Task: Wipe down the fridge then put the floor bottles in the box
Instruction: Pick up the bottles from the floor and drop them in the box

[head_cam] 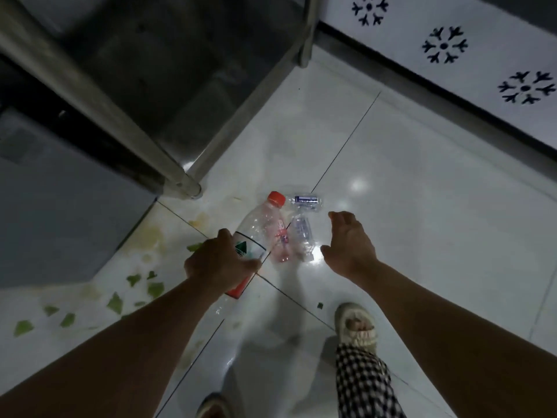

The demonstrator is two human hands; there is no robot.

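4 bottles on the floor: left hand (218, 263) grips the big red-capped bottle (256, 230), covering its lower half. Right hand (349, 242) hovers wide open beside 2 clear bottles (303, 236) and 1 pinkish bottle (278, 236), blurry.

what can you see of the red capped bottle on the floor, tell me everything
The red-capped bottle is clear, thin plastic and looks empty. It has a red cap at the far end and a white label band with a green triangle mark; a red part shows below the hand. It lies on its side on the white floor tile, cap pointing away from the person. The left hand grips its lower half. A small pinkish bottle lies right beside it; contact is unclear.
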